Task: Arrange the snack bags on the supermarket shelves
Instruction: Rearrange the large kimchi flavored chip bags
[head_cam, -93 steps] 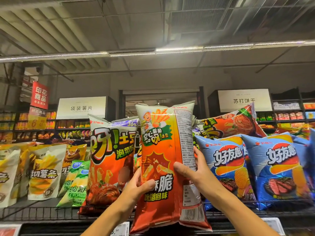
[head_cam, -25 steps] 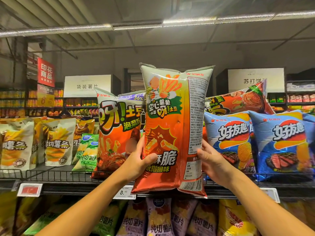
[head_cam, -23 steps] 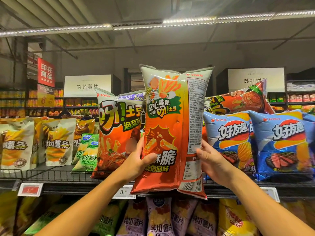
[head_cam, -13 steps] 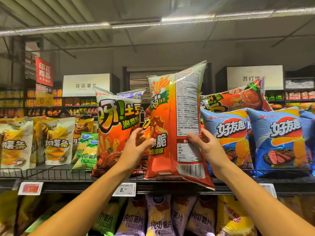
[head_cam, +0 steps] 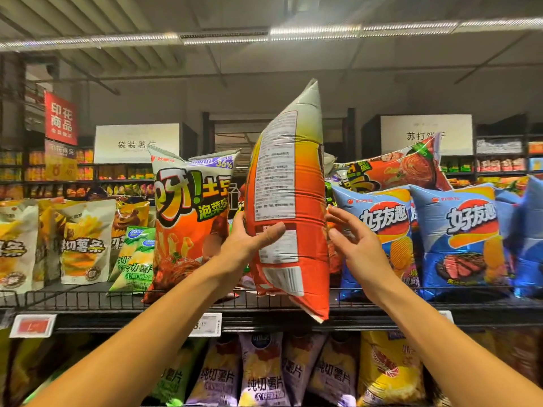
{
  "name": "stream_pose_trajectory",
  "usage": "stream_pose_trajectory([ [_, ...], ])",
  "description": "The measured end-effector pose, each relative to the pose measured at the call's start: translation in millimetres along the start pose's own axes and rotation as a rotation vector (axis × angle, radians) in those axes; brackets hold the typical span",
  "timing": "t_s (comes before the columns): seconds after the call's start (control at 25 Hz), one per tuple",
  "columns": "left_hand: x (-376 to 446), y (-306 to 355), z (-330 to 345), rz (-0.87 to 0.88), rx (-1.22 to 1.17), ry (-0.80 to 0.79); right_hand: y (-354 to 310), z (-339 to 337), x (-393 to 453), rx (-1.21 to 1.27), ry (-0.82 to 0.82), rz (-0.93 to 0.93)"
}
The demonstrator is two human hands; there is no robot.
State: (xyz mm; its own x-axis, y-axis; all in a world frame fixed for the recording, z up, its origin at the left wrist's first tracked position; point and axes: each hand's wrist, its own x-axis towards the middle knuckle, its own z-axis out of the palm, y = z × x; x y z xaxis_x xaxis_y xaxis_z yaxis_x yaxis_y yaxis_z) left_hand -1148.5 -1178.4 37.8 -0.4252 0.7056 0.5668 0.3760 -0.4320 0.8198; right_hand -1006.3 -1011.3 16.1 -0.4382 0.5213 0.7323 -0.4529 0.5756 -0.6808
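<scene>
Turned since half a second ago, the orange snack bag now shows its printed back and side seam, its front facing left. Its long axis stands nearly upright, top corner tipped right, bottom corner hanging over the wire shelf edge. The left hand holds it in a wide grip, thumb across the label. The right hand is spread loose just beside it; whether it touches is unclear. Glossy, puffed film, crimped ends. Blue chip bags stand right.
</scene>
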Motion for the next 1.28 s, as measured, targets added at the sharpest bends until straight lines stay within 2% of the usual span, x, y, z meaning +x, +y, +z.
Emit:
stream_pose_trajectory([
  [0.12,1.0,1.2,4.9,0.047,-0.045,0.031,1.3,0.5,-3.9,0.002,0.004,-0.015],
  [0.24,2.9,4.5,3.8,0.066,-0.133,0.034,-0.5,-4.1,-3.5,0.045,-0.11,0.14],
  [0.36,1.6,6.6,-0.4,0.058,-0.183,-0.086,-2.6,-5.4,-2.2,0.173,-0.281,0.199],
  [0.48,-0.3,3.1,-6.6,0.049,-0.196,-0.199,-4.4,-0.3,0.3,0.209,-0.38,0.12],
  [0.64,6.8,-3.2,-16.8,0.041,-0.185,-0.22,-8.0,4.6,2.1,0.157,-0.241,0.056],
  [0.88,8.3,-9.7,-9.9,0.052,0.027,-0.136,-11.2,22.2,0.0,0.049,-0.088,-0.07],
  [1.08,11.8,-15.6,-15.1,0.083,0.02,-0.032,-10.7,20.5,0.6,-0.099,-0.162,-0.062],
  [1.2,15.0,-16.5,-28.9,0.059,-0.091,-0.08,-7.2,4.0,8.5,-0.09,-0.149,-0.013],
  [1.28,16.7,-20.3,-33.2,0.064,-0.156,-0.148,-3.7,-4.1,11.2,-0.072,-0.228,0.059],
])
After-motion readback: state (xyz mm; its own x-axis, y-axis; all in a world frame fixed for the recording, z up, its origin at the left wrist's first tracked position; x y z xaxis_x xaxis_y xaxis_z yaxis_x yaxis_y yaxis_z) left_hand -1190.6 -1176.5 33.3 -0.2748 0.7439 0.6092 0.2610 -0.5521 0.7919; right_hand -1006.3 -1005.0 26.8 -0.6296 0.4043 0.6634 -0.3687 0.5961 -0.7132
